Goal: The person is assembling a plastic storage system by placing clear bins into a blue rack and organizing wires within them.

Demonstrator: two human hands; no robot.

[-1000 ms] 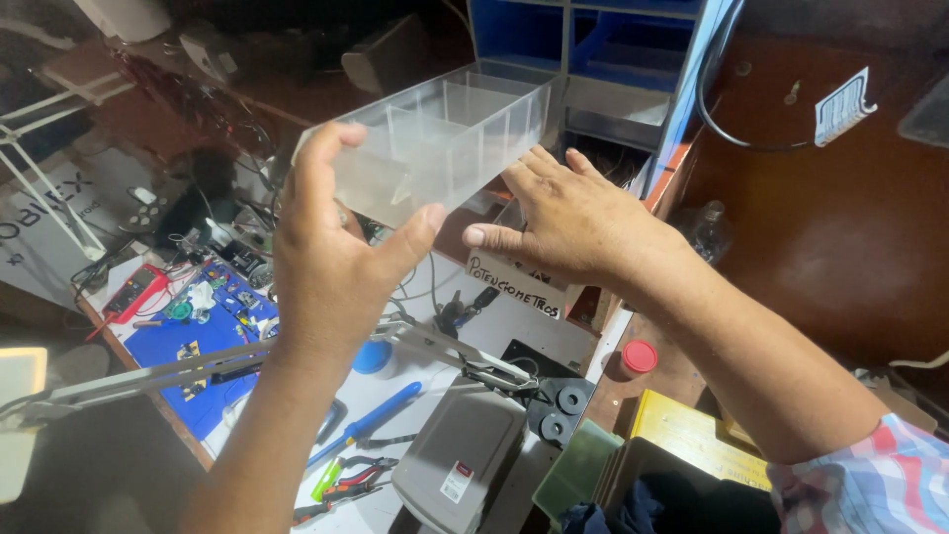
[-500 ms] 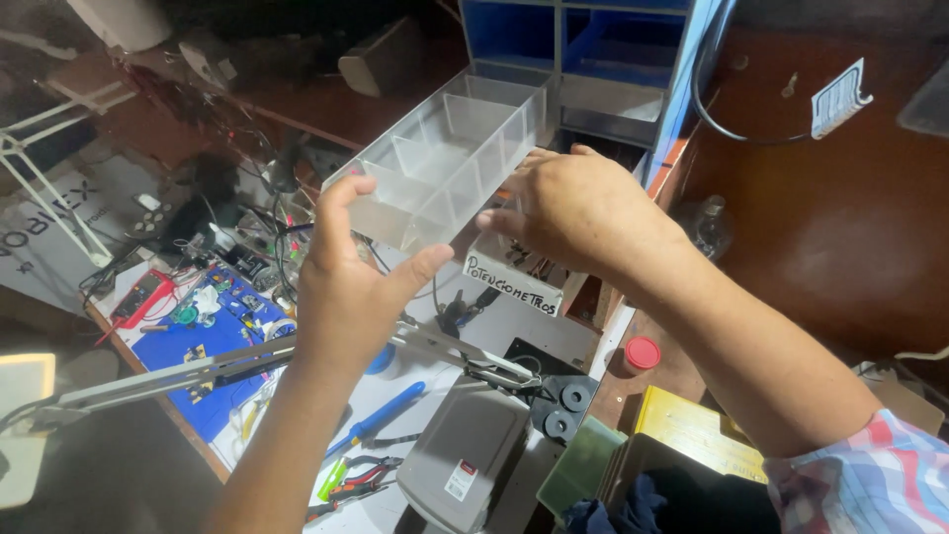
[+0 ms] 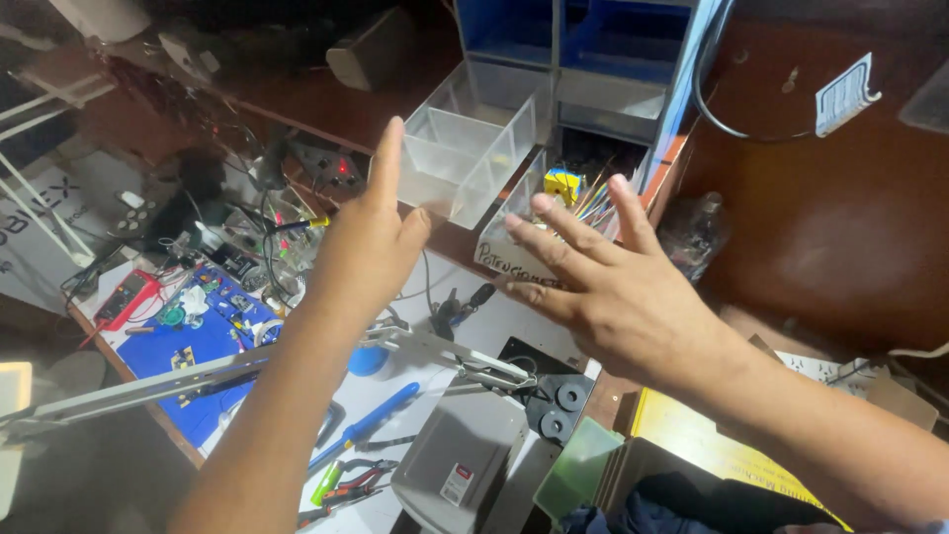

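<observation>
Clear plastic drawer tray, rectangular and divided into compartments that look empty, resting level just beyond the fingertips of both hands, nearer the left hand than the right hand, touched by neither.

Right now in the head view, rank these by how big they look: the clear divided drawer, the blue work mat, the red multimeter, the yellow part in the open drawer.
1. Clear divided drawer and blue work mat: look alike, mat partly hidden, so unranked.
2. Red multimeter.
3. Yellow part, smallest.
</observation>
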